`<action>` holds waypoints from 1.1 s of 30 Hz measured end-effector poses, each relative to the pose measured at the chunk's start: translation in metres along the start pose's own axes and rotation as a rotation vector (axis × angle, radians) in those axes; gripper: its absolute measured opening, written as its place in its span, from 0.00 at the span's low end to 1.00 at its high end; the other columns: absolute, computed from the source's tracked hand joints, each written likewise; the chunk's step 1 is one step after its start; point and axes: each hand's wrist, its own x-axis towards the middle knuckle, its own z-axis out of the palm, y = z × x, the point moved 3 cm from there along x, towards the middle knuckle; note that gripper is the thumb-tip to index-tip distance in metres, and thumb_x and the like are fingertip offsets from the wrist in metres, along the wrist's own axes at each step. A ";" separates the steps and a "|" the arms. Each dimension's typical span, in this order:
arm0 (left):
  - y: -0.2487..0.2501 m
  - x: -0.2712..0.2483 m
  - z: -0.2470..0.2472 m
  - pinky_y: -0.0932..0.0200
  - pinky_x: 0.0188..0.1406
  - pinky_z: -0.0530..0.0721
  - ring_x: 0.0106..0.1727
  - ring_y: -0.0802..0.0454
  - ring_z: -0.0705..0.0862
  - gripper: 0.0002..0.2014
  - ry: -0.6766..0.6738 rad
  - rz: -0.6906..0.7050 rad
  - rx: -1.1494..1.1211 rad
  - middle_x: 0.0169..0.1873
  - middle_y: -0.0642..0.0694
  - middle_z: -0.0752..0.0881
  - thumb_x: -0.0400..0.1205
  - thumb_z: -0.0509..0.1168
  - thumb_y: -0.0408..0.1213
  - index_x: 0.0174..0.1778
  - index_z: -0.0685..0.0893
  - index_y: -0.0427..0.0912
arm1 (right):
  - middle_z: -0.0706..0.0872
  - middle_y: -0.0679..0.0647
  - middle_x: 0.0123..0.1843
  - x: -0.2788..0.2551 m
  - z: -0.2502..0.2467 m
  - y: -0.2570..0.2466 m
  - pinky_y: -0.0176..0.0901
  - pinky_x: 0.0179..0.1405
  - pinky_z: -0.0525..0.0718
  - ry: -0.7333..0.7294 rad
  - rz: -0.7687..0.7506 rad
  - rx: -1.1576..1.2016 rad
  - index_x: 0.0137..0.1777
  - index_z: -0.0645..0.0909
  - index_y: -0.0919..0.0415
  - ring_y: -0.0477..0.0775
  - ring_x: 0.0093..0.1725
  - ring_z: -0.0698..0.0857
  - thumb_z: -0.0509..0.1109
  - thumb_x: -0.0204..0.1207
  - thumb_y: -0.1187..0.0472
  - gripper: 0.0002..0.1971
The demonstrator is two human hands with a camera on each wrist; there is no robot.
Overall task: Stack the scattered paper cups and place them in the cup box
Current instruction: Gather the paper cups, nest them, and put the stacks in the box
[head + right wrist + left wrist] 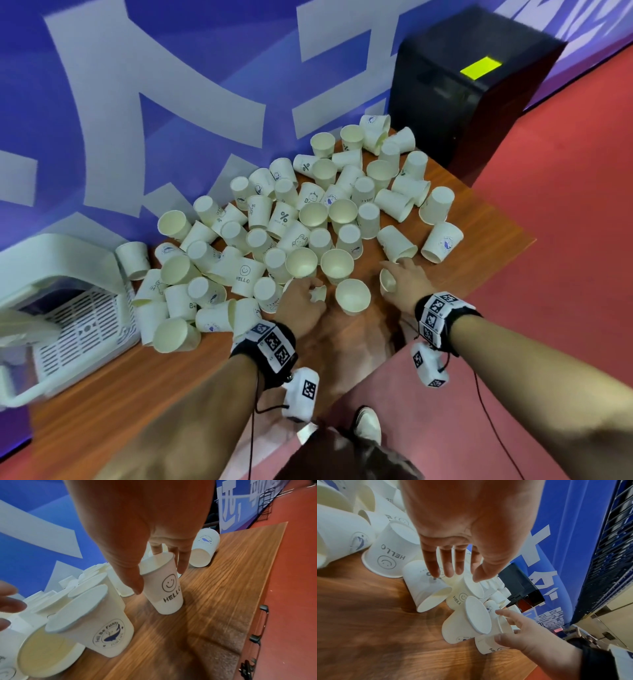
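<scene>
Right grip (161, 566) on table-edge cup (164, 586)

Dozens of white paper cups (284, 219) sprawl across the wooden tabletop, some upright, some inverted, many tipped; the white slotted cup box (78, 329) sits left, apparently empty.

My arms are bare to the wrist. Each wrist wears a black strap (274, 346) ringed with white blocks printed with black square codes. A small white camera pod (303, 394) hangs beneath each, trailing thin black cables (493, 425).
</scene>
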 end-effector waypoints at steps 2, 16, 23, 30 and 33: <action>0.004 0.004 -0.003 0.58 0.57 0.77 0.56 0.52 0.79 0.19 -0.010 0.008 -0.018 0.57 0.48 0.79 0.76 0.69 0.31 0.64 0.81 0.44 | 0.68 0.59 0.75 -0.001 -0.004 -0.002 0.57 0.70 0.76 -0.009 0.026 0.034 0.81 0.65 0.45 0.68 0.68 0.73 0.71 0.74 0.56 0.35; 0.135 0.047 0.056 0.65 0.53 0.76 0.53 0.52 0.83 0.16 -0.156 0.324 0.073 0.52 0.49 0.84 0.76 0.68 0.31 0.61 0.84 0.43 | 0.71 0.52 0.60 -0.030 -0.109 0.067 0.49 0.55 0.80 0.286 0.199 0.380 0.77 0.68 0.49 0.59 0.57 0.79 0.74 0.69 0.53 0.35; 0.194 0.096 0.132 0.52 0.60 0.80 0.59 0.47 0.82 0.20 -0.142 0.309 0.265 0.57 0.46 0.83 0.76 0.71 0.38 0.65 0.81 0.47 | 0.73 0.51 0.58 0.003 -0.153 0.147 0.45 0.52 0.75 0.400 0.201 0.481 0.74 0.72 0.48 0.53 0.54 0.77 0.73 0.71 0.50 0.30; 0.202 0.147 0.195 0.39 0.63 0.79 0.66 0.40 0.78 0.37 -0.102 0.157 0.461 0.65 0.45 0.76 0.71 0.74 0.52 0.74 0.66 0.54 | 0.74 0.51 0.59 0.050 -0.170 0.198 0.46 0.54 0.76 0.430 0.197 0.521 0.72 0.72 0.48 0.53 0.54 0.78 0.74 0.70 0.51 0.29; 0.202 0.159 0.212 0.37 0.66 0.75 0.69 0.40 0.75 0.41 -0.096 0.122 0.553 0.69 0.45 0.72 0.72 0.73 0.55 0.77 0.58 0.56 | 0.74 0.51 0.59 0.063 -0.169 0.212 0.52 0.58 0.79 0.430 0.232 0.537 0.72 0.71 0.48 0.56 0.56 0.79 0.73 0.69 0.49 0.30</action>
